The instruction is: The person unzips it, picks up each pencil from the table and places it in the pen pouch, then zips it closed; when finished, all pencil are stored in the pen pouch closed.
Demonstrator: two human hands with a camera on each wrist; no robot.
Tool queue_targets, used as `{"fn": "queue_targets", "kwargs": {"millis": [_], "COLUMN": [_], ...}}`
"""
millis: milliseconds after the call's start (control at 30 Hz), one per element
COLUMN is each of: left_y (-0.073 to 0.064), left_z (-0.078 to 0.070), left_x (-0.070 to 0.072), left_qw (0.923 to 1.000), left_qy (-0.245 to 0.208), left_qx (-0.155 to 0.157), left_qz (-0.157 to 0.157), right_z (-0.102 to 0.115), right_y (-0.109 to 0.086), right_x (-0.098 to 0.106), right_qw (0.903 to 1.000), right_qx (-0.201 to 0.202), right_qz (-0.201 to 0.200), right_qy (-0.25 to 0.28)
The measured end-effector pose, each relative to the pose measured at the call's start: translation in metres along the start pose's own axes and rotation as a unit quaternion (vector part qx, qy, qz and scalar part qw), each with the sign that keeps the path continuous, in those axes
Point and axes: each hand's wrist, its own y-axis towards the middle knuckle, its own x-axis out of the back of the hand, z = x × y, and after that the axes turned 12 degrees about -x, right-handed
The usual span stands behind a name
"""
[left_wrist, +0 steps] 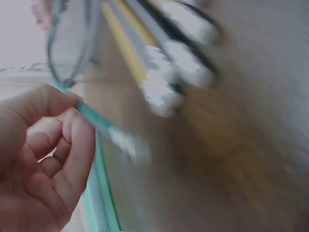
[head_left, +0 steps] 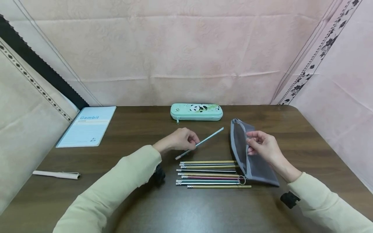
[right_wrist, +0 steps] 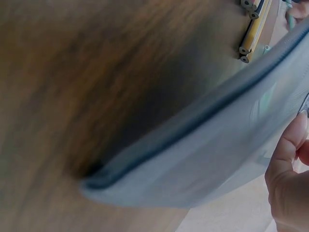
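Observation:
My left hand [head_left: 182, 139] pinches a light blue pencil [head_left: 212, 135] near its eraser end, between thumb and fingertips. The pencil slants up and right, its far end pointing toward a grey zip pouch [head_left: 263, 173]. With thumb and fingers, my right hand [head_left: 264, 147] holds the pouch by its edge, and the zip opening gapes to the left. Below my left hand lies a row of several pencils [head_left: 208, 162], gold, black, red and teal, eraser ends leftward. Some of their right ends lie at or under the pouch's edge, beside its zip ring [head_left: 242, 180].
A mint pencil case [head_left: 183, 111] with a panda print stands at the table's back edge. On the left are a light blue notebook [head_left: 87, 126] and a white pen [head_left: 58, 174]. Pale patterned cloth [head_left: 175, 58] hangs behind and at both sides.

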Motion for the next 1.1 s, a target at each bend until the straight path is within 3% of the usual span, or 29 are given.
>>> {"fn": "queue_targets", "kwargs": {"millis": [67, 133, 200, 333, 467, 600, 800, 900, 1100], "left_y": [0.003, 0.008, 0.015, 0.030, 0.043, 0.053, 0.062, 0.064, 0.062], "left_z": [-0.005, -0.011, -0.017, -0.030, -0.042, -0.051, -0.058, -0.060, -0.059], "left_x": [0.001, -0.003, -0.011, -0.031, -0.049, -0.060, -0.073, -0.080, -0.079], "left_qw": [0.9943, 0.9760, 0.9553, 0.9170, 0.8965, 0.8902, 0.8969, 0.8946, 0.8990], "left_qy": [-0.105, -0.212, -0.285, -0.386, -0.430, -0.441, -0.422, -0.424, -0.418], "left_qx": [0.021, 0.047, 0.066, 0.090, 0.103, 0.116, 0.118, 0.114, 0.099], "left_qz": [0.009, 0.024, 0.039, 0.048, 0.026, -0.005, -0.057, -0.082, -0.087], "right_z": [0.001, 0.002, 0.003, 0.005, 0.007, 0.009, 0.013, 0.013, 0.013], "right_y": [0.002, 0.003, 0.004, 0.004, 0.004, 0.002, 0.000, -0.001, 0.000], "right_x": [-0.002, -0.005, -0.007, -0.012, -0.015, -0.016, -0.017, -0.017, -0.016], "right_qw": [1.0000, 0.9998, 0.9996, 0.9995, 0.9997, 0.9996, 0.9993, 0.9992, 0.9993], "right_qx": [-0.001, -0.003, -0.005, -0.009, -0.010, -0.013, -0.021, -0.022, -0.019], "right_qz": [0.004, 0.009, 0.013, 0.018, 0.020, 0.024, 0.028, 0.030, 0.029], "right_qy": [0.008, 0.017, 0.023, 0.024, 0.013, 0.002, -0.012, -0.012, -0.009]}}
